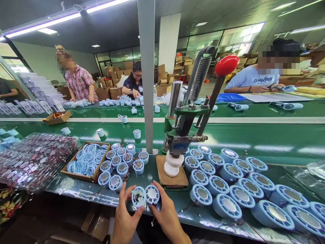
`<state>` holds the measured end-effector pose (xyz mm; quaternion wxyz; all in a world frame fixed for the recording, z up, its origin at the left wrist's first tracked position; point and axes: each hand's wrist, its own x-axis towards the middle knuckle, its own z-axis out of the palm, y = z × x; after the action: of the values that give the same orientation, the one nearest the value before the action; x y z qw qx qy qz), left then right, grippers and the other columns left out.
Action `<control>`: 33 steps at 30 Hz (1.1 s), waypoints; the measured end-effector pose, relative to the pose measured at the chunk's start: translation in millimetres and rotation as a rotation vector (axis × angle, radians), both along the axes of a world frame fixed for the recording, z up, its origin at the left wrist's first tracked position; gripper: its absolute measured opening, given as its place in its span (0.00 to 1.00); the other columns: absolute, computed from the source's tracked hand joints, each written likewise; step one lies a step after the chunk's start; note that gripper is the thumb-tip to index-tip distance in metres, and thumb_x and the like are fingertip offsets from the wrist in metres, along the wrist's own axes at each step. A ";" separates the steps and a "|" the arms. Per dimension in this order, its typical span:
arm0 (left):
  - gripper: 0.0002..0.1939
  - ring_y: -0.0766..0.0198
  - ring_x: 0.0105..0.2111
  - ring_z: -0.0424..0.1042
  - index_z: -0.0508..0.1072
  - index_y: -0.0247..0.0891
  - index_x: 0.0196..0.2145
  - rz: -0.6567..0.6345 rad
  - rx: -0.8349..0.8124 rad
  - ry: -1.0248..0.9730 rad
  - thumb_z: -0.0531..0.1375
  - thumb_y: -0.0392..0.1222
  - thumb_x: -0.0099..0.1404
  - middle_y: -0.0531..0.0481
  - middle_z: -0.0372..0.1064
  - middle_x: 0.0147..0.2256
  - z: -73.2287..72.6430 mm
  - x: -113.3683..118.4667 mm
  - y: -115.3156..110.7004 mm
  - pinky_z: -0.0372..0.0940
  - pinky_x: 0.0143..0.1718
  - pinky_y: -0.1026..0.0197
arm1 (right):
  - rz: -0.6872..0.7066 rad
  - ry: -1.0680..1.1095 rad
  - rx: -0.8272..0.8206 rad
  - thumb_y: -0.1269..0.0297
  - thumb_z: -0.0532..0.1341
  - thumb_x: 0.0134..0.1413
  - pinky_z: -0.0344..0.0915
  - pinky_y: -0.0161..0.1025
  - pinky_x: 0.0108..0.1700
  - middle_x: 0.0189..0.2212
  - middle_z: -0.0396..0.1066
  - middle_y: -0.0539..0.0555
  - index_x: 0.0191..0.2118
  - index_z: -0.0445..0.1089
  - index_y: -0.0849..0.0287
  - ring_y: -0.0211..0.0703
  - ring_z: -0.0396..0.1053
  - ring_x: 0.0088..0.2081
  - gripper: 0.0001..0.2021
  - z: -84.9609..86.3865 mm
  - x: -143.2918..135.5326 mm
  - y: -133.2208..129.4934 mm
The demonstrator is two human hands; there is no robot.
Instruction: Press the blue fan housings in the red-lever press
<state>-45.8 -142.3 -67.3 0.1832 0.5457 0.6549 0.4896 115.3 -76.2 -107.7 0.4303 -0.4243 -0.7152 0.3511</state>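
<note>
My left hand [127,211] is closed on a light-blue plastic ring [138,197] with an open middle, its fingers and thumb at the ring's edge. Beside it, my right hand [165,208] grips a light-blue round housing [152,194] with a silver disc in its face. The two pieces are side by side and look to be touching, above the bench's front edge. Just beyond my right hand stands a hand lever press [180,145] with white round pads over a brown board [160,169]. A cardboard box of blue rings [87,159] lies beyond my left hand.
Several blue housings [227,205] crowd the bench to the right; a smaller group [122,169] stands left of the press. Wired parts in clear trays [35,159] lie at far left. A green conveyor [243,135] and grey post [148,84] are beyond. Several people work opposite.
</note>
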 end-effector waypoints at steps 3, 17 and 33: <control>0.41 0.52 0.52 0.72 0.48 0.44 0.67 -0.137 -0.017 0.087 0.63 0.39 0.61 0.42 0.71 0.55 12.5 20.9 11.3 0.67 0.55 0.48 | -0.027 0.011 0.016 0.76 0.56 0.44 0.67 0.46 0.59 0.58 0.68 0.56 0.62 0.61 0.57 0.47 0.68 0.58 0.35 -5.5 6.6 -6.6; 0.39 0.49 0.56 0.67 0.57 0.43 0.64 -0.170 -0.175 0.000 0.62 0.34 0.55 0.43 0.68 0.55 17.8 32.4 24.9 0.59 0.62 0.42 | -0.010 0.079 -0.025 0.76 0.55 0.44 0.68 0.44 0.59 0.57 0.69 0.55 0.66 0.57 0.56 0.45 0.70 0.57 0.38 -1.4 7.8 -4.7; 0.30 0.47 0.60 0.66 0.66 0.37 0.61 -0.227 -0.227 -0.042 0.60 0.45 0.62 0.38 0.67 0.60 -6.0 34.1 28.8 0.61 0.61 0.42 | -0.039 -0.306 0.712 0.70 0.60 0.58 0.67 0.53 0.60 0.58 0.67 0.55 0.65 0.60 0.50 0.50 0.65 0.60 0.29 235.3 96.0 50.0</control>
<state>-11.7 -113.5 -73.3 0.3116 0.5815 0.6362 0.3999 211.3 -26.2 127.6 0.4458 -0.3094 -0.8399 0.0053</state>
